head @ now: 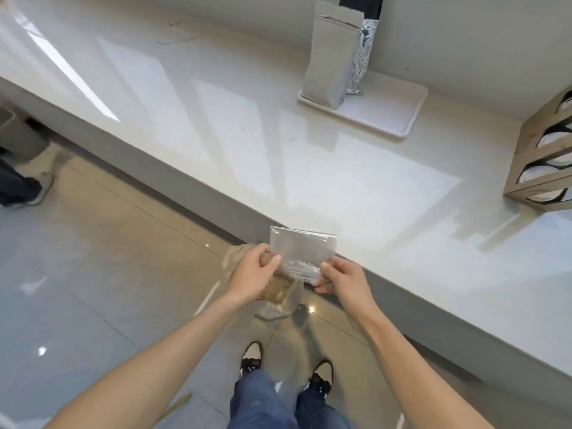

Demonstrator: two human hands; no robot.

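Clearly, the left hand (250, 272) and right hand (343, 278) each pinch the clear bag (301, 246), which rises above their fingertips. Under the left fingers sits a brown block (278, 289); crowded there, it could slip and drop.

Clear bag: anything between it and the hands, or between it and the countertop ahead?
Nothing visible. The left hand and right hand both pinch the clear bag at its lower part; the left hand also holds a brown packet under it. On the countertop the tray with pouches stands far back, well off the bag.
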